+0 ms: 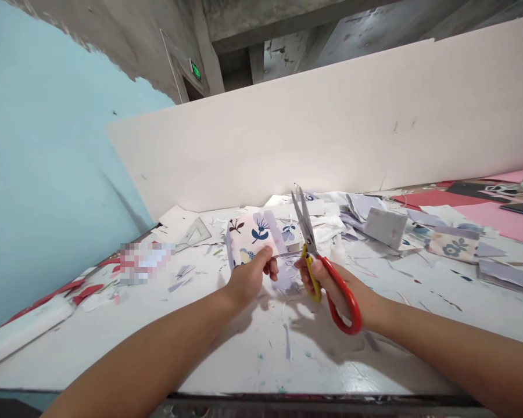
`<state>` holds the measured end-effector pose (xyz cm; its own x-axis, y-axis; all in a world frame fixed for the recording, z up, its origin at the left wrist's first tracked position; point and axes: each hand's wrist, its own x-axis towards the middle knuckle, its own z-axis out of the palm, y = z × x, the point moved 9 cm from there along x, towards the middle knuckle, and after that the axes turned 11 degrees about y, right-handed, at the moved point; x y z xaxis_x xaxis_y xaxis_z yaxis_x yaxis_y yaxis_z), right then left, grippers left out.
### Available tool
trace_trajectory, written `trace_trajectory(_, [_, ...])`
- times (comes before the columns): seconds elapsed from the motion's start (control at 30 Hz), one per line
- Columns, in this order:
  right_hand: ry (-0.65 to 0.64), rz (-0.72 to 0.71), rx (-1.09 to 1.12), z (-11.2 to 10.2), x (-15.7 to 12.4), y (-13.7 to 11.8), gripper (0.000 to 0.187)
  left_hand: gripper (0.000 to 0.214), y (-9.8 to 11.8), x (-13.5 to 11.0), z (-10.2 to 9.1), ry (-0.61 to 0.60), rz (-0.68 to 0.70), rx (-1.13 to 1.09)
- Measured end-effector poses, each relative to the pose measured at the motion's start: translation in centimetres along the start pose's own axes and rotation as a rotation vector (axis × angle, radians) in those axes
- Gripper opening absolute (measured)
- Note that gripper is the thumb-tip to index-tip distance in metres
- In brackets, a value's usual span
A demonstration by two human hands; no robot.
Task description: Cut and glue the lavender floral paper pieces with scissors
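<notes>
A piece of floral-patterned paper [255,228], pale pink with dark blue flowers and a lilac edge, is pinched in my left hand [251,273], thumb on top. My right hand [326,284] grips scissors [305,223] with one red and one yellow handle. Their blades point up and away, slightly parted, to the right of the paper and apart from it. Behind the paper, another flower-printed piece [289,232] lies on the table among white scraps. How many layers my left hand holds I cannot tell.
Paper scraps cover much of the white table [226,360]. A set square [196,232] lies at the back left, a white roll [26,331] at far left. Cut patterned pieces [453,244] and red sheets [444,199] are on the right. A pale board [331,133] stands behind.
</notes>
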<state>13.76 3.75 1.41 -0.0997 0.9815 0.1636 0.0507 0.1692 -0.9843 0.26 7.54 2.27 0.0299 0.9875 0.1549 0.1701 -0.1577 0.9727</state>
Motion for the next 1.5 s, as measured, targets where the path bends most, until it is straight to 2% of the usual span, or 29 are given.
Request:
trace_trajectory(0.1, [-0.055, 0.037, -0.014, 0.7, -0.5, -1.1, 0.033, 0.046, 0.6, -0.2, 0.0, -0.014, 0.014, -0.007])
trace_trajectory(0.2, [-0.093, 0.050, -0.037, 1.0, -1.0, -2.0, 0.039, 0.043, 1.2, -0.3, -0.2, -0.005, 0.033, -0.067])
trace_trajectory(0.33, [-0.227, -0.154, -0.132, 2.4, -2.2, -4.1, 0.056, 0.047, 2.4, -0.6, -0.3, 0.007, 0.091, -0.057])
trace_trajectory(0.43, [-0.174, -0.228, -0.196, 2.4, -2.4, -4.2, 0.058, 0.051, 3.1, -0.8, -0.3, 0.020, 0.124, -0.041])
trace_trajectory(0.63, [-0.080, -0.218, -0.215, 2.0, -2.1, -2.3, 0.054, 0.055, 3.4, -0.7, -0.3, 0.041, 0.162, -0.016])
trace_trajectory(1.07, [-0.050, -0.162, -0.268, 2.4, -1.8, -1.3, 0.054, 0.057, 2.9, -1.4, -0.6, 0.008, 0.121, 0.119])
trace_trajectory(1.5, [-0.008, -0.100, -0.267, 2.3, -1.7, -0.8, 0.052, 0.058, 2.9, -1.8, -0.4, -0.039, 0.107, 0.136])
